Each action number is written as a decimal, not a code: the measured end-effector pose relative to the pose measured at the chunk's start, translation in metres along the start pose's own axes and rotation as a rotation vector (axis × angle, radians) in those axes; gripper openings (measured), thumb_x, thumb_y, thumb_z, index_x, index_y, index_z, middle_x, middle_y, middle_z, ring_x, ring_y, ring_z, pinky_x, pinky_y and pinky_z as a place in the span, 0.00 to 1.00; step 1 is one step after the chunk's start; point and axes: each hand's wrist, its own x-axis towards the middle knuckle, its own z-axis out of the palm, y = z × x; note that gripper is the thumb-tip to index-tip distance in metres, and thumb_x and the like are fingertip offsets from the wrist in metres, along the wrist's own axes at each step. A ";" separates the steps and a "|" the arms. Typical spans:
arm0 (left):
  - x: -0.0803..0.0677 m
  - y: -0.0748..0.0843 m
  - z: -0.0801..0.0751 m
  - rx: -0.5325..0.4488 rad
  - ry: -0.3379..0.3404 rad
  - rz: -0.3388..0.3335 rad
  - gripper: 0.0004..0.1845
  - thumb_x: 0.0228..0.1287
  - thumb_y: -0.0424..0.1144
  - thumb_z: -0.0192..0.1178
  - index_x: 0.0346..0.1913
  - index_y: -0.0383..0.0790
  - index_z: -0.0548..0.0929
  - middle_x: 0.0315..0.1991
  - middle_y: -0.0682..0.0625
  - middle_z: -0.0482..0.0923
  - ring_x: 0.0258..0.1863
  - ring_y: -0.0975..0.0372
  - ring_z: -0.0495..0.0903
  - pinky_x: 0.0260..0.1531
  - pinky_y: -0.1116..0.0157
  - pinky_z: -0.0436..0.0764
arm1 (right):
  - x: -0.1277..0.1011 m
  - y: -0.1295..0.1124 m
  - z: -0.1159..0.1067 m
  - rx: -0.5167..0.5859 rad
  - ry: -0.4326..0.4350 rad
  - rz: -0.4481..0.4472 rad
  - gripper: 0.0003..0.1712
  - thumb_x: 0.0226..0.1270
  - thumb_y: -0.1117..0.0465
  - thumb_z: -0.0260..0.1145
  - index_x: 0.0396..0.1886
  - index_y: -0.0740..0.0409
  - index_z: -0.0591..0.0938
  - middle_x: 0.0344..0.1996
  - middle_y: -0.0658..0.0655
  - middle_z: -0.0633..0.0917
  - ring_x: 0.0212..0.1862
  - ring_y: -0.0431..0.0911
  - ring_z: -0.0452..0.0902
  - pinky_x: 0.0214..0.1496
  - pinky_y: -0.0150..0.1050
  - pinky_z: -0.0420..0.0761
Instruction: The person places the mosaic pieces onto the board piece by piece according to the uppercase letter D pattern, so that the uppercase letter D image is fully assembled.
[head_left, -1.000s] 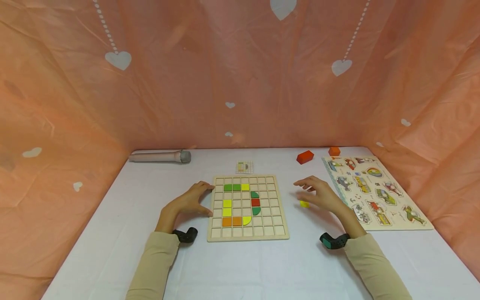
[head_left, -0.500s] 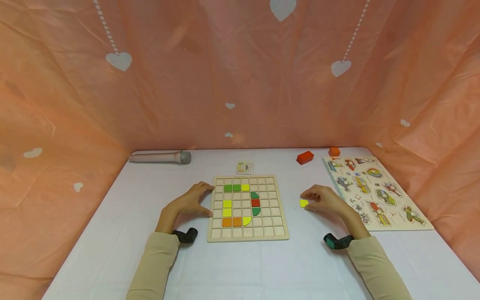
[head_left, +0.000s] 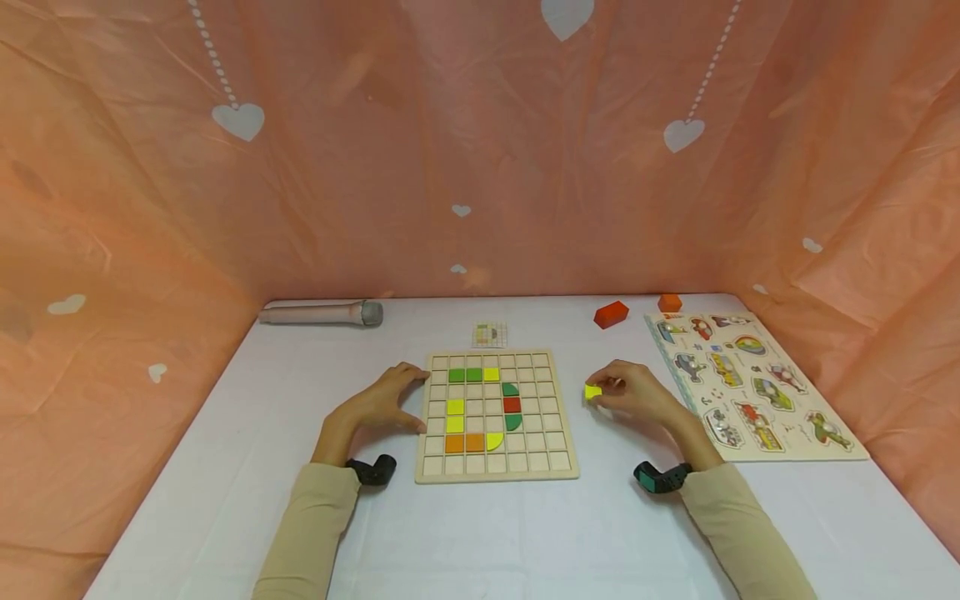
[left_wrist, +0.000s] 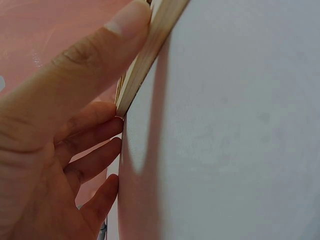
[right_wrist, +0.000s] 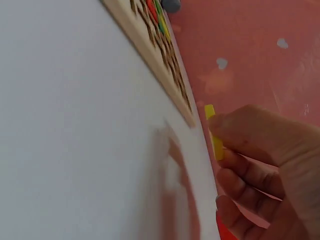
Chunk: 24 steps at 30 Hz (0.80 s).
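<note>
A square wooden grid board lies flat on the white table, with green, yellow, orange and red tiles set in some of its cells. My left hand rests at its left side. In the left wrist view the thumb touches the board's edge, and the fingers lie loosely spread by the corner. To the right of the board, my right hand pinches a small yellow tile. Seen from the right wrist, the tile stands on edge between thumb and fingers, raised above the tabletop.
Behind the board lies a small pattern card. A microphone is at the back left. Two orange-red blocks, a longer one and a shorter one, sit at the back right, near a picture puzzle board.
My right hand has come down to the yellow tile, pinched it, lifted it from the table and moved it slightly left toward the board. The left hand has stayed in place.
</note>
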 end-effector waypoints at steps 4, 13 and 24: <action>0.000 -0.001 0.001 -0.003 0.003 0.003 0.49 0.39 0.49 0.76 0.64 0.30 0.66 0.60 0.37 0.65 0.62 0.47 0.62 0.64 0.49 0.61 | 0.017 -0.016 0.009 0.022 0.029 -0.083 0.14 0.49 0.67 0.72 0.39 0.61 0.84 0.32 0.52 0.82 0.34 0.43 0.74 0.36 0.33 0.77; 0.001 -0.003 0.003 0.006 0.001 0.002 0.49 0.39 0.48 0.76 0.64 0.30 0.66 0.60 0.38 0.65 0.61 0.47 0.62 0.64 0.50 0.62 | 0.058 -0.054 0.043 0.121 -0.003 -0.134 0.15 0.52 0.65 0.72 0.41 0.61 0.83 0.35 0.55 0.82 0.37 0.47 0.74 0.39 0.38 0.79; 0.002 -0.004 0.002 0.043 0.014 0.031 0.48 0.38 0.47 0.76 0.63 0.30 0.67 0.58 0.38 0.66 0.60 0.48 0.63 0.63 0.50 0.63 | 0.089 -0.084 0.083 0.187 -0.001 -0.227 0.13 0.54 0.65 0.71 0.41 0.61 0.83 0.37 0.55 0.83 0.37 0.48 0.75 0.38 0.38 0.79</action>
